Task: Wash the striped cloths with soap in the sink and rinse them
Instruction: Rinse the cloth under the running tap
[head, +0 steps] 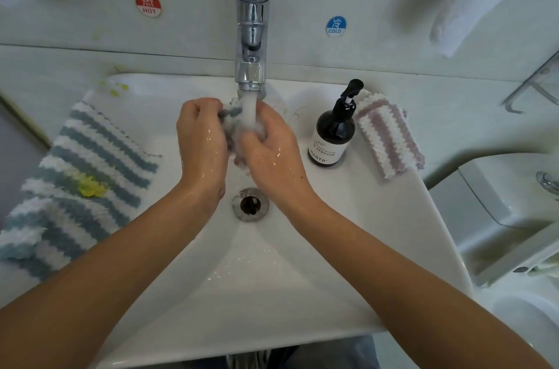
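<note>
Head view: blue striped cloth (81, 178) with a yellow stain waits on the sink (302, 293) rim; left hand (201, 142) and right hand (272, 151) curl fingers around bunched cloth (233, 111) under running water, rinsing; pink cloth (388, 135) lies right

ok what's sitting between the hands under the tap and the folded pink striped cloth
The dark soap pump bottle stands upright on the sink rim there, left of the pink striped cloth, in the head view.

Single head view, looks steeply down from close above the sink (393, 247), facing the wall tap (251, 21).
</note>
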Tool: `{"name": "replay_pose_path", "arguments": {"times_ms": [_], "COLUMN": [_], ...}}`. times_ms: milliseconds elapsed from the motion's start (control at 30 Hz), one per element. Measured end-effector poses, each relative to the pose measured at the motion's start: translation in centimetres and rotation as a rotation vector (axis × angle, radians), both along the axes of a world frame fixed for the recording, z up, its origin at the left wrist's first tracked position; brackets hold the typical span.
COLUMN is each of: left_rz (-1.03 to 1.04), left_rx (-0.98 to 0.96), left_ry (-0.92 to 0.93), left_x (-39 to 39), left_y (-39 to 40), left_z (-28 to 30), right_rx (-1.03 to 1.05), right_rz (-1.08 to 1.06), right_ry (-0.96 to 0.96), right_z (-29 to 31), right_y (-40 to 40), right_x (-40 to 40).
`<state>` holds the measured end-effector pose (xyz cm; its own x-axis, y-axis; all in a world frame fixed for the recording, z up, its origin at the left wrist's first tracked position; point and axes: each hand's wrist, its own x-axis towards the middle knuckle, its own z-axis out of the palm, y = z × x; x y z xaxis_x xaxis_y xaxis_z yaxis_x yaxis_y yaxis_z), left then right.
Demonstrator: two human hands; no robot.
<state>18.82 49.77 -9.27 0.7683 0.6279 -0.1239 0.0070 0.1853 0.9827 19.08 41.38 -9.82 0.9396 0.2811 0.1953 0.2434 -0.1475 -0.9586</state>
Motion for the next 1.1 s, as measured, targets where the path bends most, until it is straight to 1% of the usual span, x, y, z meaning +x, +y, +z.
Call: {"name": "replay_pose_path", "arguments": {"times_ms": [67, 233, 400, 533, 667, 733, 833, 967, 1033, 1100], "left_rz": [-0.048, -0.123, -0.127, -0.088, -0.058, -0.093, -0.163, -0.111, -0.088, -0.064], "left_rx": [-0.033, 0.083, 0.241, 0.242, 0.314, 0.306, 0.249, 0.24, 0.226, 0.175], "left_ry": [-0.002, -0.012, -0.066, -0.088, -0.108, -0.138, -0.163, -0.174, -0.15, -0.109], "left_x": [-0.3, -1.0, -1.7, -1.7, -2.0, -2.0, -2.0, -1.8, -1.6, -1.2], "left_y": [-0.2, -1.0, -1.9, -1.8, -2.1, -2.3, -2.5, -2.0, -1.8, -1.5], "left_z": [0.3, 0.3, 0.0, -0.4, -0.4, -0.6, -0.8, -0.6, -0.6, -0.7], "right_rx": [0.028, -0.006, 0.043, 0.053, 0.096, 0.09, 0.057, 0.014, -0.022, -0.023], "right_rz": [-0.048, -0.175, -0.159, -0.135, -0.111, -0.101, -0.088, -0.058, -0.035, -0.021], "right_ry": [0.057, 0.051, 0.11, 0.14, 0.238, 0.256, 0.169, 0.108, 0.112, 0.157], "right_z": [0.0, -0.1, 0.7, 0.6, 0.8, 0.9, 0.7, 0.5, 0.4, 0.4], "right_y": [-0.5, -1.0, -1.8, -1.5, -1.4, -1.5, -1.5, -1.3, -1.1, -1.0], "right_x": [0.5, 1.4, 1.5, 1.4, 1.5, 1.5, 1.2, 1.0, 0.8, 0.8]}}
